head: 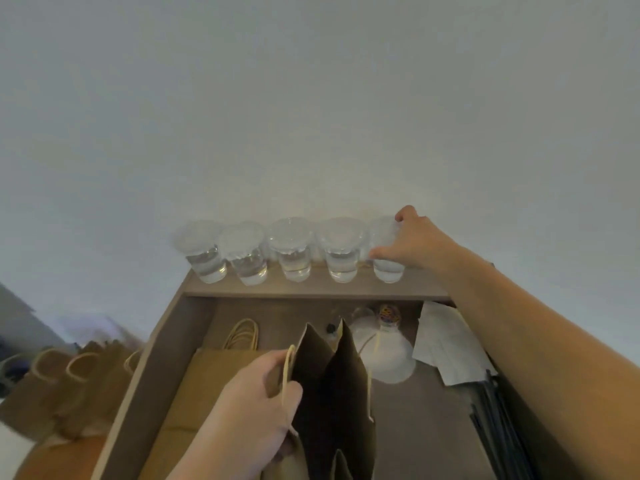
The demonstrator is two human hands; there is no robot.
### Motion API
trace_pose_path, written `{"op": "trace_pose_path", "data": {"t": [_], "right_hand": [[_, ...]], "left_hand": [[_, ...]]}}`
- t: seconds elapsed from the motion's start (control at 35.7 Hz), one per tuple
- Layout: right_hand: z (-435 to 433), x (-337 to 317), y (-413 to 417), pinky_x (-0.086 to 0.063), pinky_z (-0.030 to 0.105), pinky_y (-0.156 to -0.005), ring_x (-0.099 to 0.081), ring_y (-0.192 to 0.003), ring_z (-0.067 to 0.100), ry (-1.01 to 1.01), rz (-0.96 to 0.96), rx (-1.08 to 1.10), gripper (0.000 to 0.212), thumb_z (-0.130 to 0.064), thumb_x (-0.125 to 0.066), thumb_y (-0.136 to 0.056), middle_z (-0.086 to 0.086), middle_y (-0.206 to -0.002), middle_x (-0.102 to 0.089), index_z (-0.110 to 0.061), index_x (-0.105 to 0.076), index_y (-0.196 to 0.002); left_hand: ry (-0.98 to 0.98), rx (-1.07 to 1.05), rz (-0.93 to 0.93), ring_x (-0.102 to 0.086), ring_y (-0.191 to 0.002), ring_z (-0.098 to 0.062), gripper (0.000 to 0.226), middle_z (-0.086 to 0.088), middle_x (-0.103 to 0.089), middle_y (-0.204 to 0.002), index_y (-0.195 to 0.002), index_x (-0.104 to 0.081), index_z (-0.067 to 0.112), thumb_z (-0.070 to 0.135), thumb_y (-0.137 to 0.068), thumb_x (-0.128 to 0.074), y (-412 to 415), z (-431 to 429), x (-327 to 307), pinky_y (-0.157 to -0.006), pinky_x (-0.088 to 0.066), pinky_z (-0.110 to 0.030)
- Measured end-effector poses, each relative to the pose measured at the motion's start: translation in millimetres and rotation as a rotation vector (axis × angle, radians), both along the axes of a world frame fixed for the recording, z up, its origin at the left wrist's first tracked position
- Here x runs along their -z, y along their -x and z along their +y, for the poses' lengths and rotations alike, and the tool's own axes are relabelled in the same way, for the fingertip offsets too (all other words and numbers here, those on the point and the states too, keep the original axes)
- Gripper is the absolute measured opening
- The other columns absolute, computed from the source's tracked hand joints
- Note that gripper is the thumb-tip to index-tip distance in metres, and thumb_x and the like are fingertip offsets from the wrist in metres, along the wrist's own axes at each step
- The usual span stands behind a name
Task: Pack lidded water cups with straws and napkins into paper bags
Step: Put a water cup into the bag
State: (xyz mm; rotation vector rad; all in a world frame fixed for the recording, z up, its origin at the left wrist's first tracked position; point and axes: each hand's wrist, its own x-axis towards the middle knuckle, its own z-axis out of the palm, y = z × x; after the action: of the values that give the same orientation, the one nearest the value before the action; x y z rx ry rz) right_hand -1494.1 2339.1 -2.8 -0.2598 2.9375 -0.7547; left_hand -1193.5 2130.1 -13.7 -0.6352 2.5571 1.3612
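Several lidded clear cups of water stand in a row on a raised ledge (pixel 311 289) against the wall. My right hand (pixel 415 242) grips the rightmost cup (pixel 386 261), thumb in front and fingers over its lid. The cup beside it (pixel 341 251) stands untouched. On the table below stands an open brown paper bag (pixel 332 386). My left hand (pixel 256 407) holds its left rim and handle. White napkins (pixel 446 344) lie at the right, with dark straws (pixel 495 417) near the right edge.
A stack of flat paper bags (pixel 204 379) lies under my left hand. A pile of clear lids (pixel 384 358) sits behind the open bag. More paper bags (pixel 65 386) stand on the floor to the left of the table.
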Motion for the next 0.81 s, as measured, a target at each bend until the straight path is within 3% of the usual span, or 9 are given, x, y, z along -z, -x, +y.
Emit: {"op": "trace_pose_path", "data": {"t": [0.08, 0.17, 0.28, 0.39, 0.5, 0.59, 0.64, 0.73, 0.81], "right_hand": [[0, 4, 8, -0.052, 0.046, -0.091, -0.05, -0.106, 0.028, 0.032, -0.026, 0.012, 0.115, -0.07, -0.089, -0.06, 0.01, -0.138, -0.045, -0.024, -0.032, -0.149], [4, -3, 1, -0.051, 0.045, -0.089, -0.05, -0.109, 0.032, 0.03, -0.101, 0.018, 0.114, -0.065, -0.082, -0.064, 0.011, -0.145, -0.038, -0.028, -0.026, -0.156], [8, -28, -40, -0.045, 0.043, -0.087, -0.052, -0.116, 0.033, 0.006, -0.071, 0.0, 0.113, -0.071, -0.071, -0.065, 0.007, -0.152, -0.034, -0.034, -0.026, -0.161], [9, -76, -110, -0.045, 0.04, -0.087, -0.051, -0.108, 0.02, 0.113, 0.052, -0.097, 0.102, -0.084, -0.065, -0.059, -0.011, -0.132, -0.037, -0.052, -0.031, -0.15], [9, -119, -186, -0.057, 0.031, -0.072, -0.068, -0.095, 0.011, 0.153, -0.033, -0.238, 0.09, -0.084, -0.065, -0.056, -0.022, -0.126, -0.05, -0.063, -0.031, -0.138], [8, -118, -226, -0.047, 0.021, -0.067, -0.061, -0.088, -0.001, 0.128, -0.054, -0.224, 0.085, -0.08, -0.065, -0.057, -0.036, -0.113, -0.043, -0.065, -0.028, -0.132], [6, -105, -242, -0.049, 0.023, -0.074, -0.058, -0.091, -0.002, 0.13, -0.045, -0.189, 0.082, -0.08, -0.067, -0.059, -0.036, -0.114, -0.041, -0.065, -0.026, -0.129], [5, -88, -253, -0.052, 0.029, -0.088, -0.059, -0.106, 0.003, 0.154, -0.045, -0.132, 0.085, -0.077, -0.068, -0.06, -0.032, -0.127, -0.038, -0.063, -0.025, -0.132], [5, -76, -255, -0.048, 0.019, -0.081, -0.058, -0.107, 0.002, 0.147, -0.023, -0.134, 0.086, -0.074, -0.071, -0.062, -0.026, -0.129, -0.037, -0.059, -0.025, -0.133]], "left_hand": [[-0.039, -0.01, -0.003, -0.073, -0.056, -0.015, 0.03, 0.004, -0.077, -0.074, -0.123, -0.062, 0.046, 0.026, -0.1, -0.061, -1, 4, 2, -0.049, -0.054, -0.022], [-0.025, 0.002, -0.009, -0.073, -0.062, -0.013, 0.026, 0.005, -0.077, -0.078, -0.127, -0.064, 0.034, 0.028, -0.102, -0.062, 3, 7, 3, -0.052, -0.055, -0.018], [-0.084, 0.013, -0.044, -0.071, -0.057, -0.014, 0.031, 0.004, -0.076, -0.08, -0.134, -0.058, 0.036, 0.029, -0.104, -0.063, 10, 12, 1, -0.054, -0.057, -0.022], [-0.114, 0.042, -0.005, -0.068, -0.051, -0.014, 0.028, 0.004, -0.072, -0.06, -0.128, -0.052, 0.042, 0.027, -0.105, -0.057, 18, 18, -2, -0.052, -0.06, -0.026], [-0.099, 0.08, 0.055, -0.071, -0.053, -0.017, 0.024, -0.003, -0.071, -0.064, -0.123, -0.06, 0.038, 0.029, -0.101, -0.056, 25, 19, -3, -0.052, -0.058, -0.029], [-0.134, 0.108, 0.098, -0.069, -0.048, -0.017, 0.012, -0.006, -0.07, -0.071, -0.102, -0.071, 0.034, 0.044, -0.1, -0.065, 28, 15, -3, -0.045, -0.053, -0.026], [-0.161, 0.132, 0.107, -0.069, -0.046, -0.021, 0.012, -0.005, -0.072, -0.075, -0.1, -0.07, 0.033, 0.045, -0.098, -0.069, 28, 13, 0, -0.042, -0.051, -0.027], [-0.041, 0.185, 0.142, -0.069, -0.051, -0.017, 0.012, 0.004, -0.072, -0.069, -0.094, -0.066, 0.038, 0.027, -0.1, -0.063, 27, 6, 8, -0.044, -0.05, -0.025], [-0.08, 0.206, 0.084, -0.072, -0.053, -0.024, 0.015, -0.007, -0.074, -0.069, -0.103, -0.066, 0.031, 0.022, -0.1, -0.056, 29, -3, 11, -0.047, -0.055, -0.032]]}}
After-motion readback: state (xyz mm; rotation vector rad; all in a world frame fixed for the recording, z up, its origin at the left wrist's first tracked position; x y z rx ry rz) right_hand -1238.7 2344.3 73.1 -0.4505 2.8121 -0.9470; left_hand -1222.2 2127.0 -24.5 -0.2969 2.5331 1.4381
